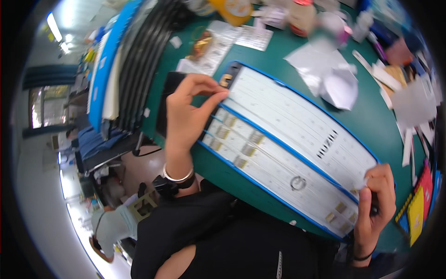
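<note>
Just beyond the black garment (241, 232), between the 2 hands, an opened blue-edged case (288, 111) lies on the green table (362, 122); the right hand's (377, 200) fingers pinch together over its lower right end, the left hand's (188, 106) over its upper left, what they grip unclear. Black lettering (327, 144) and a round emblem (298, 183) mark its 2 pale halves. Farther off sit crumpled paper (339, 88) and a red-lidded jar (302, 19).

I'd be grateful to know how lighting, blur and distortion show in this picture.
In the head view, the ceiling lamp glares white; the jar and nearby clutter are blurred; the case's far edge looks bowed, likely from the fisheye lens; the corners fall to black.
</note>
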### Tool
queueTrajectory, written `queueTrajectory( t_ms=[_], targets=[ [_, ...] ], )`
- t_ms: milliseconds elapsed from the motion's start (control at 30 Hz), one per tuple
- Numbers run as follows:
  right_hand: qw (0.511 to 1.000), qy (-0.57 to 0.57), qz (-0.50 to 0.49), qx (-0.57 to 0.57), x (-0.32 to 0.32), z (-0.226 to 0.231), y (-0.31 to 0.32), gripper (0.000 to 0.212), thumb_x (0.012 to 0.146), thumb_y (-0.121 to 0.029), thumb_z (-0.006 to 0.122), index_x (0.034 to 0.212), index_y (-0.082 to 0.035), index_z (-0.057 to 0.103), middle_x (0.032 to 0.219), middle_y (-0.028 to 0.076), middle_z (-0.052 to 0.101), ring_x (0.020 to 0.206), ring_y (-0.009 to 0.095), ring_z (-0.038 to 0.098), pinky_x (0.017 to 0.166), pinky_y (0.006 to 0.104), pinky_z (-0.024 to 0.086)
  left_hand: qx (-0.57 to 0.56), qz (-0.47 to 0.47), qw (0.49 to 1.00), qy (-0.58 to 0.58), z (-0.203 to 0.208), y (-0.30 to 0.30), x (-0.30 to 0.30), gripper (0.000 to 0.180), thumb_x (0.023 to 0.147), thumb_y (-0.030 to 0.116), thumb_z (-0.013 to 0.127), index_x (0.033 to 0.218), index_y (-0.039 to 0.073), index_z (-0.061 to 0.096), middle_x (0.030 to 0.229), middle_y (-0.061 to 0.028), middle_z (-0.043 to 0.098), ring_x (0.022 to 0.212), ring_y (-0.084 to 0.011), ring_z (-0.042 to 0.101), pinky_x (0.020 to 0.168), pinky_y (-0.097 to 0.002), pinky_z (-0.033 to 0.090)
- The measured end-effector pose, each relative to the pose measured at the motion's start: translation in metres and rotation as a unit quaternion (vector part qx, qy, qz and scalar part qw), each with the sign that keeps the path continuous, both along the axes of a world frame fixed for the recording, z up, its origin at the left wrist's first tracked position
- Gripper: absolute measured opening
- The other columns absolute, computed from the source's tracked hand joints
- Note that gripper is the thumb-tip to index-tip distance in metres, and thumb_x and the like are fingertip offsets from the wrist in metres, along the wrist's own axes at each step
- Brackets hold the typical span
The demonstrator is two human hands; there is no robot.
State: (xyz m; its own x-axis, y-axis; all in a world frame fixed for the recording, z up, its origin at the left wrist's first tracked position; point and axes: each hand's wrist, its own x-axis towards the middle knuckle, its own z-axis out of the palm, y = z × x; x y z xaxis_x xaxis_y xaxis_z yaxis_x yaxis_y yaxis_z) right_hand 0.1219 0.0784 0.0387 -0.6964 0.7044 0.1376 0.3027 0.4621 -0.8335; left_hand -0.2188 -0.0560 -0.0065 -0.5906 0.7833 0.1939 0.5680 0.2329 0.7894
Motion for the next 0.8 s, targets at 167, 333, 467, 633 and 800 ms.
queueTrajectory(
  t_ms=[167, 333, 467, 633, 800],
  targets=[
    [0.998, -0.027, 0.011, 0.049, 0.002, 0.005, 0.008, 0.015, 0.074, 0.008, 0.070, 0.086, 0.003, 0.061, 0.084, 0.014, 0.053, 0.074, 0.025, 0.055, 0.064, 0.0309, 0.042, -0.065, -0.075, 0.982, 0.158, 0.028, -0.012, 0.013, 0.022, 0.080, -0.008, 0.076, 0.096, 0.001, 0.063, 0.088, -0.0086, 0.075, 0.096, -0.0185, 0.072, 0.110, -0.0464, 0.040],
    [0.995, -0.015, 0.000, 0.102, 0.026, -0.006, 0.009, 0.021, 0.072, 0.008, 0.074, 0.088, 0.004, 0.061, 0.082, 0.013, 0.054, 0.071, 0.026, 0.057, 0.061, 0.0322, 0.045, -0.058, -0.238, 0.961, 0.131, 0.043, 0.018, 0.063, 0.023, 0.076, -0.006, 0.078, 0.095, 0.001, 0.066, 0.088, -0.0077, 0.074, 0.083, -0.0199, 0.073, 0.100, -0.0428, 0.051],
    [0.990, -0.024, -0.020, 0.135, 0.034, -0.015, 0.006, 0.021, 0.072, 0.009, 0.073, 0.088, 0.003, 0.061, 0.082, 0.013, 0.055, 0.071, 0.028, 0.058, 0.061, 0.0336, 0.046, -0.049, -0.321, 0.942, 0.091, 0.046, 0.048, 0.109, 0.025, 0.077, -0.009, 0.078, 0.096, 0.000, 0.065, 0.087, -0.0101, 0.075, 0.084, -0.0183, 0.074, 0.102, -0.0456, 0.050],
    [0.983, -0.024, -0.062, 0.171, 0.038, -0.020, 0.008, 0.017, 0.075, 0.010, 0.071, 0.087, 0.004, 0.061, 0.082, 0.013, 0.055, 0.071, 0.029, 0.059, 0.062, 0.0340, 0.047, -0.037, -0.322, 0.943, 0.074, 0.041, 0.068, 0.152, 0.025, 0.079, -0.009, 0.077, 0.100, -0.001, 0.065, 0.090, -0.0097, 0.074, 0.085, -0.0194, 0.075, 0.088, -0.0326, 0.055],
    [0.970, -0.082, -0.138, 0.183, 0.067, -0.016, 0.028, 0.021, 0.079, 0.007, 0.072, 0.096, 0.004, 0.060, 0.088, 0.014, 0.057, 0.074, 0.026, 0.057, 0.064, 0.0325, 0.046, -0.031, -0.328, 0.941, 0.076, 0.029, 0.077, 0.170, 0.030, 0.080, -0.008, 0.076, 0.106, -0.002, 0.063, 0.091, -0.0094, 0.075, 0.087, -0.0195, 0.076, 0.075, -0.0249, 0.055]
  ],
)
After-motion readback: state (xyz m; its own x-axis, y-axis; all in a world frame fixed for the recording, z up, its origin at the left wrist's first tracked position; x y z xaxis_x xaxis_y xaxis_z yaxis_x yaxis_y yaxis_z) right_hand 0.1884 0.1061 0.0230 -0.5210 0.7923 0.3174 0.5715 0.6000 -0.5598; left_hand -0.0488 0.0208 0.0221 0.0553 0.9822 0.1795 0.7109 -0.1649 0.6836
